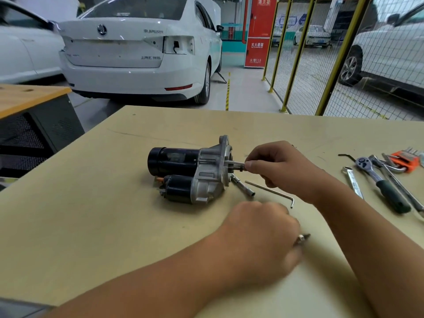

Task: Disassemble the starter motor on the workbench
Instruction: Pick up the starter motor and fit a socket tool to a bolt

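Starter motor [190,171]: lay on its side mid-bench [91,226].
Right hand [282,166]: pinched a tool at the motor's flange.
Left hand [259,237]: blurred, curled round a small metal piece.
Risk: the unbraced motor could roll.

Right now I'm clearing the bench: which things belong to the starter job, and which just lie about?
In use:
starter motor
right hand pinching a tool at its shaft
left hand gripping a small tool

Lying about:
hex key
socket extension
ratchet
wrench
orange hex key set
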### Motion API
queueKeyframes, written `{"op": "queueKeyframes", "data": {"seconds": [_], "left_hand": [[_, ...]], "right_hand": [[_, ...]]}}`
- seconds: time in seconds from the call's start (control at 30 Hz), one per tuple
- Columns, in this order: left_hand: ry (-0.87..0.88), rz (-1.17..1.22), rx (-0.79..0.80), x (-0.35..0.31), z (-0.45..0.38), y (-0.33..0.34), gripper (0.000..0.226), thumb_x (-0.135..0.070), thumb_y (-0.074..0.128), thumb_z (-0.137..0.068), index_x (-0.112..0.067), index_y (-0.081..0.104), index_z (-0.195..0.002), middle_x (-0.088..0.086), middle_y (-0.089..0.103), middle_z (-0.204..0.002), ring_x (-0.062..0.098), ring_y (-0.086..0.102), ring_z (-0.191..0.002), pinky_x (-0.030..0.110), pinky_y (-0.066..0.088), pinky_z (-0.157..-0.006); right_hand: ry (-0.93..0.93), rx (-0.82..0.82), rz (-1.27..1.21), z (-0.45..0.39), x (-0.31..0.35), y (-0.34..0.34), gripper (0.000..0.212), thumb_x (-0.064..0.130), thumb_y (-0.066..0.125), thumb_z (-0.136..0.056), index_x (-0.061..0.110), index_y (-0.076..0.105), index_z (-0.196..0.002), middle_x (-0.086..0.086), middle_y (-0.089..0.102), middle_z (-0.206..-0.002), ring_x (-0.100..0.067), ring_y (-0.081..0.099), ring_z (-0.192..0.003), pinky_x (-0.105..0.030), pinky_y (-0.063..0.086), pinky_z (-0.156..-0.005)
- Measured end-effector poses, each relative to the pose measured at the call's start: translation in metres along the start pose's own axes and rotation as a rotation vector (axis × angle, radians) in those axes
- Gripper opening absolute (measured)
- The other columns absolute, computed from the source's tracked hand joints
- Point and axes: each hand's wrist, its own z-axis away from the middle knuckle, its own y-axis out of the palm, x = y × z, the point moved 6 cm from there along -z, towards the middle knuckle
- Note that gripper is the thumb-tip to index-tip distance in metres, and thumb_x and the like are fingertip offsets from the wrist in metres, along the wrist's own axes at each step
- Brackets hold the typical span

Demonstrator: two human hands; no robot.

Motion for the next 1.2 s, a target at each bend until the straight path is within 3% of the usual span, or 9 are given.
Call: {"op": "queueKeyframes", "data": {"seconds": [0.07, 0.13, 0.3, 0.43, 0.53, 0.63, 0.83, 1.03, 1.2], "left_hand": [[-0.12, -0.05, -0.124, 0.0, -0.003, -0.001, 0.029, -0.041, 0.059, -0.096, -0.022, 0.049, -0.076, 0.005, 0.051, -0.078, 0.035, 0.063, -0.078, 0.033, 0.033, -0.062], [-0.186, -0.07, -0.098, 0.0, -0.002, 0.008, 0.034, -0.04, 0.058, -0.096, -0.024, 0.036, -0.075, 0.005, 0.045, -0.076, 0.036, 0.063, -0.084, 0.034, 0.031, -0.064], [-0.361, 0.035, -0.13, 0.022, -0.003, 0.011, 0.048, -0.041, 0.059, -0.097, -0.021, 0.028, -0.067, 0.0, 0.031, -0.07, 0.039, 0.065, -0.09, 0.035, 0.034, -0.067], [-0.303, 0.154, -0.287, 0.028, -0.001, -0.007, 0.04, -0.049, 0.061, -0.095, -0.021, 0.044, -0.072, -0.001, 0.043, -0.07, 0.031, 0.059, -0.077, 0.034, 0.035, -0.064], [-0.239, 0.256, -0.61, 0.056, 0.012, -0.04, 0.028, -0.035, 0.07, -0.091, -0.013, 0.069, -0.073, 0.001, 0.063, -0.068, 0.026, 0.061, -0.066, 0.036, 0.048, -0.06], [-0.272, 0.296, -0.839, 0.113, 0.031, -0.07, 0.016, -0.018, 0.075, -0.09, -0.009, 0.078, -0.077, -0.001, 0.07, -0.068, 0.019, 0.063, -0.062, 0.034, 0.052, -0.06], [-0.254, 0.312, -0.698, 0.173, 0.032, -0.061, 0.005, -0.007, 0.077, -0.089, -0.007, 0.077, -0.084, 0.0, 0.07, -0.078, 0.014, 0.062, -0.069, 0.013, 0.04, -0.065], [-0.238, 0.452, -0.593, 0.183, 0.036, -0.045, 0.001, -0.01, 0.078, -0.09, -0.011, 0.079, -0.09, -0.001, 0.072, -0.089, 0.016, 0.066, -0.081, 0.02, 0.046, -0.068], [-0.18, 0.471, -0.631, 0.161, 0.037, -0.046, 0.011, -0.016, 0.078, -0.088, -0.011, 0.08, -0.098, 0.004, 0.07, -0.103, 0.018, 0.066, -0.098, 0.029, 0.051, -0.084]], "right_hand": [[-0.044, -0.023, 0.058, 0.0, 0.002, -0.001, 0.014, 0.018, 0.069, -0.091, 0.017, 0.074, -0.078, 0.007, 0.051, -0.053, -0.011, 0.042, -0.049, -0.027, 0.036, -0.05], [-0.085, -0.044, 0.101, 0.0, 0.004, -0.002, 0.014, 0.017, 0.069, -0.092, 0.02, 0.074, -0.08, 0.009, 0.056, -0.054, -0.004, 0.045, -0.049, -0.018, 0.036, -0.05], [-0.101, -0.044, 0.081, 0.001, 0.004, -0.003, 0.012, 0.018, 0.069, -0.093, 0.019, 0.075, -0.083, 0.01, 0.051, -0.052, -0.004, 0.039, -0.045, -0.014, 0.032, -0.045], [-0.054, -0.003, -0.017, 0.003, 0.005, -0.001, 0.013, 0.02, 0.069, -0.091, 0.016, 0.075, -0.081, 0.004, 0.045, -0.052, -0.007, 0.033, -0.044, -0.019, 0.028, -0.042], [0.028, 0.051, -0.109, 0.004, 0.003, 0.002, 0.016, 0.022, 0.067, -0.088, 0.011, 0.073, -0.078, -0.003, 0.039, -0.052, -0.016, 0.028, -0.047, -0.023, 0.026, -0.044], [0.154, 0.074, -0.192, 0.005, -0.003, 0.006, 0.019, 0.018, 0.067, -0.094, 0.006, 0.073, -0.081, 0.002, 0.029, -0.049, -0.015, 0.02, -0.044, -0.02, 0.023, -0.043], [0.16, 0.066, -0.176, 0.007, 0.002, 0.005, 0.017, 0.016, 0.067, -0.094, 0.008, 0.073, -0.08, 0.0, 0.031, -0.051, -0.016, 0.021, -0.044, -0.023, 0.021, -0.044], [-0.006, -0.045, 0.009, 0.004, 0.011, 0.002, 0.015, 0.016, 0.07, -0.092, 0.01, 0.074, -0.079, 0.005, 0.041, -0.047, -0.008, 0.029, -0.04, -0.018, 0.025, -0.04], [-0.186, -0.161, 0.414, 0.007, 0.027, 0.002, 0.014, 0.019, 0.073, -0.09, 0.02, 0.07, -0.076, 0.017, 0.056, -0.054, -0.005, 0.046, -0.051, -0.014, 0.031, -0.049]]}}
